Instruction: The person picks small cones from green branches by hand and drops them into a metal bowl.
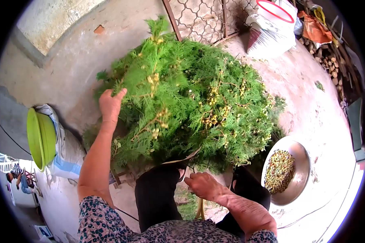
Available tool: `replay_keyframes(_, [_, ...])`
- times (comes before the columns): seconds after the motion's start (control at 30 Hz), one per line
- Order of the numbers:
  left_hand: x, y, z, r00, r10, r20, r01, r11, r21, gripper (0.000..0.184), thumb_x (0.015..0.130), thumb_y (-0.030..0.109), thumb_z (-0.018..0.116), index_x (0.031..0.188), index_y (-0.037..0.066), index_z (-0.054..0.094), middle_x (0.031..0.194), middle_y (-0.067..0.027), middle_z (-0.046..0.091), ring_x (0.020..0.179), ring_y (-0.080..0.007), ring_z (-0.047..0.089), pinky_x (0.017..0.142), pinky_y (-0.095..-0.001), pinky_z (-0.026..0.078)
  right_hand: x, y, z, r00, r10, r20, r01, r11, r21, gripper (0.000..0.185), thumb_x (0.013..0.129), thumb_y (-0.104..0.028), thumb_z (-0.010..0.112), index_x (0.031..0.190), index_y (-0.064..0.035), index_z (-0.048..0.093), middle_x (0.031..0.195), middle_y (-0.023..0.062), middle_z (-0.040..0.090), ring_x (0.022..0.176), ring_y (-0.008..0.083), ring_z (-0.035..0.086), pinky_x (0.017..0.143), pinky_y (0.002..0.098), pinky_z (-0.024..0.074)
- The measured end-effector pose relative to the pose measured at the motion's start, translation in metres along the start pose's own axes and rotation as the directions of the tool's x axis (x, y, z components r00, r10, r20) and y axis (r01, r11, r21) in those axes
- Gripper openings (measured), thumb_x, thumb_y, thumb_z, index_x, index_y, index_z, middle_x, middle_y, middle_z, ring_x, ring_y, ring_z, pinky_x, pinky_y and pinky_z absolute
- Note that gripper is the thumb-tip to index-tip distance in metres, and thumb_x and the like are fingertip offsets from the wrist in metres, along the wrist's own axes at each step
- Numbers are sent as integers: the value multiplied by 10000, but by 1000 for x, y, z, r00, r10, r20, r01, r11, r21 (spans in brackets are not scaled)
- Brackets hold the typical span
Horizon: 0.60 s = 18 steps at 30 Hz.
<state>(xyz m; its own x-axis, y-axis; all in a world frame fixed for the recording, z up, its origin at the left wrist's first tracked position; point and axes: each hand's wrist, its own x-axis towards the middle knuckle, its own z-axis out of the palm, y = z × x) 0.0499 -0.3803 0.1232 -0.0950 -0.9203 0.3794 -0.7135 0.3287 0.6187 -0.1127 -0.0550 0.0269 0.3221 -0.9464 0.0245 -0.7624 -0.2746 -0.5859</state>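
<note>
My left hand [110, 104] is closed on a leafy conifer branch [152, 77] at the left side of a large green heap. The branch carries small pale cones and looks slightly blurred. In front of my knees lies the heap of conifer branches [231, 105], with clusters of yellowish cones [211, 119] among the foliage. My right hand [205, 186] is closed between my knees, just below the heap's near edge. What its fingers hold, if anything, is hidden. To the right, a metal basin [298, 184] holds many small greenish-yellow cones [279, 172].
A green plastic tub [48, 139] rests on its side against a pale sack [69, 152] at left. White bags with a red-rimmed container [282, 18] stand at back right, near stacked firewood [328, 65]. A metal lattice gate [202, 20] is behind. Another person [18, 180] sits far left.
</note>
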Motion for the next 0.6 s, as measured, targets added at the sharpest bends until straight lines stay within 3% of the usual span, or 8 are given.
replay_keyframes(0.07, [3,28,0,985,-83,-150,58,985,-162,444,678,267,721,790,-130,556,722,-120,578,675,-178,487,653,-332,406,0,-4,-13,998,41,54,-41,999,-13,117,727,7,491,821,-5,559,809,157,598,733,281,610,627,360,520])
replay_keyframes(0.13, [2,75,-16,974,-226,-11,213,932,-294,456,667,235,729,848,-148,559,769,-129,567,744,-182,505,721,-326,410,-1,-3,-15,998,50,45,-50,999,-1,120,732,22,478,821,2,557,840,164,606,757,280,617,614,352,535])
replay_keyframes(0.17, [4,88,-18,975,-220,-10,208,933,-293,456,667,235,729,848,-148,559,769,-129,567,744,-182,505,721,-326,410,0,-4,-16,996,64,56,-61,996,-69,123,730,25,480,818,-1,561,916,172,604,769,276,623,613,336,547])
replay_keyframes(0.23, [13,108,-17,994,-107,26,102,803,-587,407,638,223,747,815,-102,580,783,-108,571,752,-178,506,735,-348,410,-3,0,-14,997,60,41,-57,995,-78,124,718,13,492,822,-5,558,903,159,600,762,262,616,609,337,540])
replay_keyframes(0.4, [27,168,17,989,-142,-41,94,817,-569,341,580,202,777,571,101,452,602,-30,501,581,-146,446,595,-354,401,-8,9,-1,999,-7,-49,4,998,-65,196,671,-16,529,866,-16,540,828,117,575,738,233,578,582,349,499])
replay_keyframes(0.47, [5,194,46,987,-124,103,160,688,-708,369,574,178,766,535,132,402,545,-8,454,506,-125,400,504,-331,378,-13,10,2,992,-45,-119,49,998,35,306,658,-24,520,964,-12,524,756,100,548,730,240,548,566,367,464])
replay_keyframes(0.57, [-34,201,118,977,-15,215,152,756,-637,285,527,188,716,505,47,470,506,-43,474,472,-159,429,439,-339,366,-12,13,-3,990,-58,-132,51,997,-57,295,726,-98,551,1017,-57,528,750,119,534,707,277,561,615,377,473])
replay_keyframes(0.6, [-51,206,126,943,70,325,84,896,-436,270,531,213,703,605,16,534,583,-80,517,544,-189,495,470,-337,399,-11,9,-8,989,-92,-116,87,995,-47,295,726,-98,551,1017,-57,528,750,119,534,707,277,561,615,377,473])
